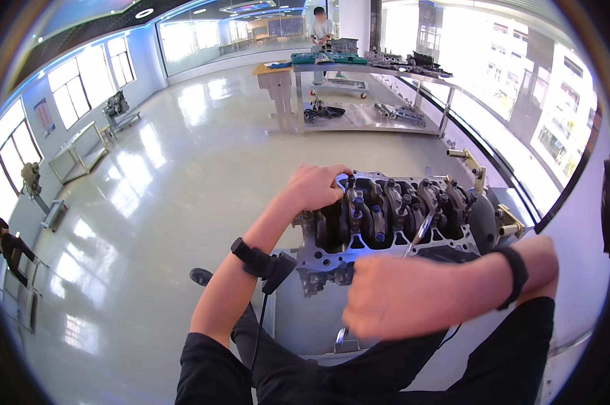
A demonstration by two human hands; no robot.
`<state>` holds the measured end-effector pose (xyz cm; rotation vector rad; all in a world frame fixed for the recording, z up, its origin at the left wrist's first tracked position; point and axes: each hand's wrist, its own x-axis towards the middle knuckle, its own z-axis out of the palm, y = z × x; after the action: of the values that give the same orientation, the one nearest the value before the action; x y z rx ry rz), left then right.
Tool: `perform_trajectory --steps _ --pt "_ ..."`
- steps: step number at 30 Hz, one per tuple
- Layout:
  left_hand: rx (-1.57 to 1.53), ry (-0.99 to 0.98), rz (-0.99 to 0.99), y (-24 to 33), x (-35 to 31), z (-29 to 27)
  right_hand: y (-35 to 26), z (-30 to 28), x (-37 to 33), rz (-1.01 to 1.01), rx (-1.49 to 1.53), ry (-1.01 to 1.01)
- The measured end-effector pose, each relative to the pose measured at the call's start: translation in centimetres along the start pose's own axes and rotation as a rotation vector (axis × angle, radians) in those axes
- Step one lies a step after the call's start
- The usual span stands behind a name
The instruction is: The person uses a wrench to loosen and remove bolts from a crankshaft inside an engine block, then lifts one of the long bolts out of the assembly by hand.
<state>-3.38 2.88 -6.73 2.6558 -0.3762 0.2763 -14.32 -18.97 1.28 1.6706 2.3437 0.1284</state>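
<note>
Engine block [394, 219]: before the person. Left hand [316, 187]: block's far left corner, fingers half-curled, hold unclear. Right hand [396, 297]: block's near side, closed round wrench [421, 231]. Step: bolt-turning, seemingly; next needs steady bracing.

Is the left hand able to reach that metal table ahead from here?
Probably not: the left hand is at the engine block, with a stretch of floor before the metal table.
</note>
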Motion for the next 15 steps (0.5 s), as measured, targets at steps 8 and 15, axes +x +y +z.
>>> perform_trajectory --steps 8,15 --pt "0.051 -0.035 -0.011 0.1 0.2 -0.1 -4.2 13.2 1.7 -0.007 0.496 -0.079" --pt "0.092 -0.126 -0.118 0.7 0.1 -0.3 -0.9 33.5 0.3 0.449 0.751 -0.192"
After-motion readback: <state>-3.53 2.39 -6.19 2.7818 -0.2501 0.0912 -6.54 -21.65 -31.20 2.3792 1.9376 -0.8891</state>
